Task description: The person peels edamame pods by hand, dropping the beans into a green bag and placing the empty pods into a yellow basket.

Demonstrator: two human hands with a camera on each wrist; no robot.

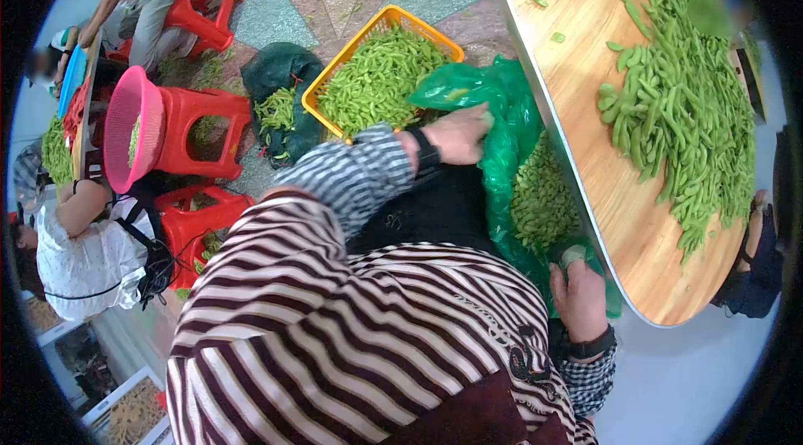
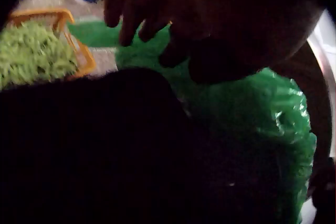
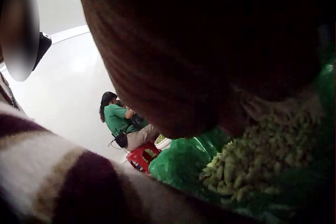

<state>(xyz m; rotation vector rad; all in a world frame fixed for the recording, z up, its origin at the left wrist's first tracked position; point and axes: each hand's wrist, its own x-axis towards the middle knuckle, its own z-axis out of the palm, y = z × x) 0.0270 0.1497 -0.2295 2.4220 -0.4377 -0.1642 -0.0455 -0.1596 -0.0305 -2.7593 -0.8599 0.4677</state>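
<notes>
A green plastic bag (image 1: 512, 123) hangs between my lap and the wooden table (image 1: 585, 119), holding a heap of shelled green beans (image 1: 542, 198). My left hand (image 1: 458, 135) grips the bag's far rim, fingers curled over the plastic. My right hand (image 1: 579, 294) clutches the near rim, a bunched pale fold by the thumb. In the left wrist view the left hand (image 2: 157, 35) is a dark shape over the bag (image 2: 252, 108). In the right wrist view the right hand (image 3: 210, 50) fills the frame above the beans (image 3: 252, 161).
A large pile of green pods (image 1: 686, 102) covers the table's right side. A yellow basket (image 1: 386, 20) of pods stands on the floor beside a dark sack (image 1: 280, 81). Red stools (image 1: 196, 131), a pink basket (image 1: 125, 123) and other seated people are on the left.
</notes>
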